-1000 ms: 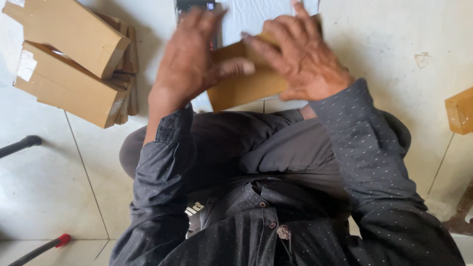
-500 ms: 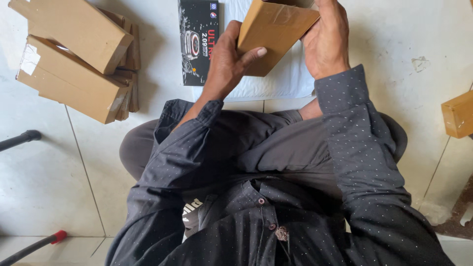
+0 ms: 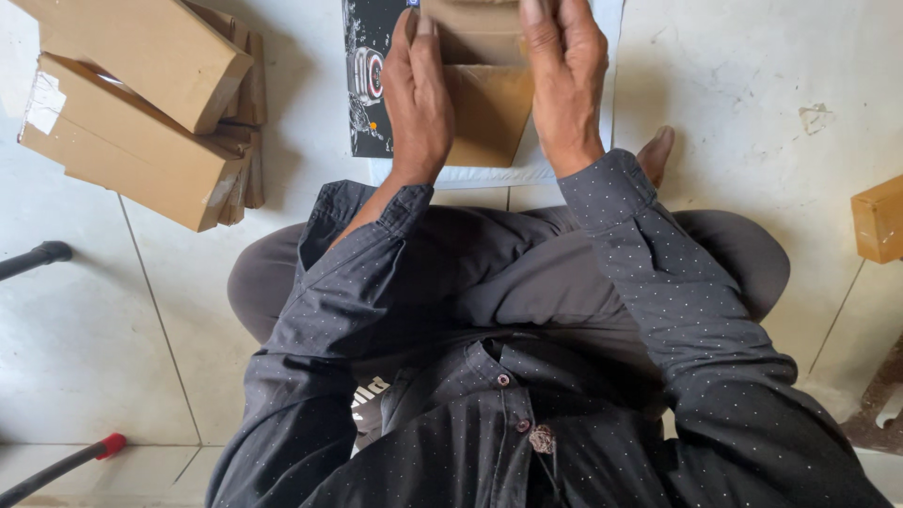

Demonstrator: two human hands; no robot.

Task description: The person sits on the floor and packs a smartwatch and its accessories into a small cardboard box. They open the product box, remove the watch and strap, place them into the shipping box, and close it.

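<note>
Hands have swung the plain brown cardboard box (image 3: 484, 89) from a tilted hold half a second ago to a squarer one, raised over the white padded mailer (image 3: 470, 175) and black printed carton (image 3: 369, 85) on the tiled floor (image 3: 113, 329). Left hand (image 3: 419, 94) and right hand (image 3: 560, 80) each clamp a side. Its long axis probably runs away from the person, top cropped.
</note>
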